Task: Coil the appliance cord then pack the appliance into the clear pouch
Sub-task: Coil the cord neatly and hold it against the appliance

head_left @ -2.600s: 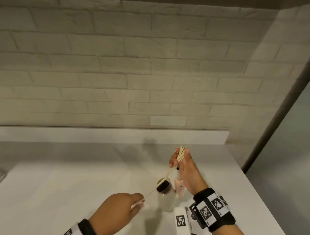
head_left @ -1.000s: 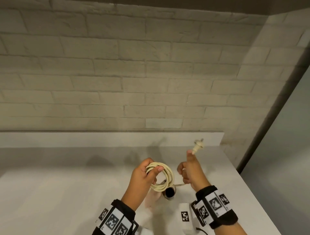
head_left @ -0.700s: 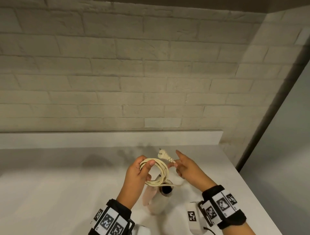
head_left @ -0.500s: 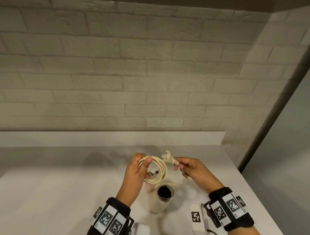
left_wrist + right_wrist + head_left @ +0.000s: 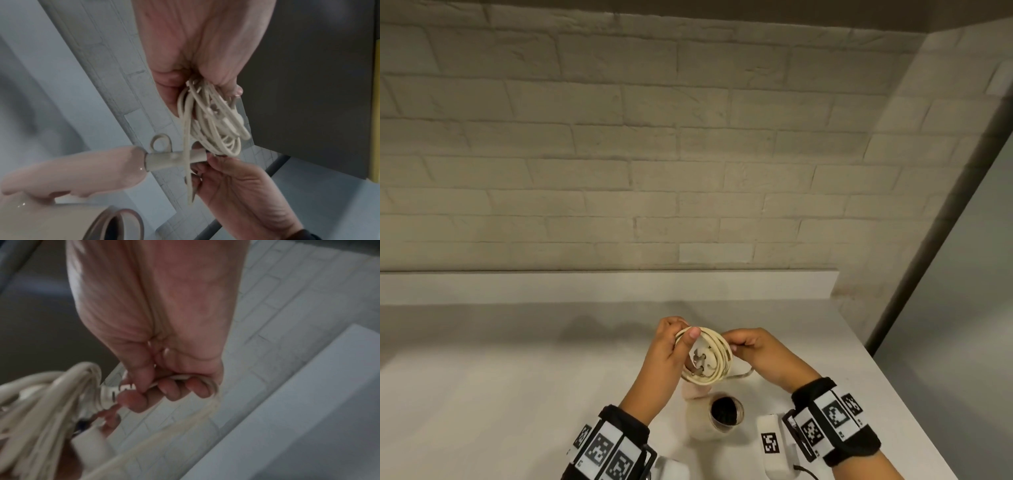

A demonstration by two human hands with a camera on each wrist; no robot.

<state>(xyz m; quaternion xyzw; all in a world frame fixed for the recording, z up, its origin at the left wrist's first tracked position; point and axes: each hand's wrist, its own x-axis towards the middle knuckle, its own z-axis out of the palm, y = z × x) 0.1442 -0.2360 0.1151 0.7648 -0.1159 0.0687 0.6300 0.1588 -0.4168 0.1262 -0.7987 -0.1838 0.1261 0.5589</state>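
Fingers and thumb of the left hand (image 5: 667, 346) pinch the top of the coiled cream cord (image 5: 717, 346), which hangs as a bundle of loops above the white countertop (image 5: 482, 394). Just to its right, the right hand (image 5: 763, 353) is curled round the cord close behind the plug (image 5: 700, 363), and the plug sits inside the ring of the coil with its two pins facing the camera. In the right wrist view the fingers (image 5: 141, 400) close on the plug's ribbed neck, though that picture is blurred. Below the hands stands the appliance, a hair dryer (image 5: 712, 419) in pink and cream, its dark nozzle opening turned upward; its handle end with a hanging loop (image 5: 161, 143) reaches up between the two hands, right under the coil. A short slack run of cord (image 5: 743, 375) trails beneath the right hand. Both forearms rise from the near edge, wrists bent inward. Beyond the hands a pale brick wall (image 5: 619, 154) backs the counter.
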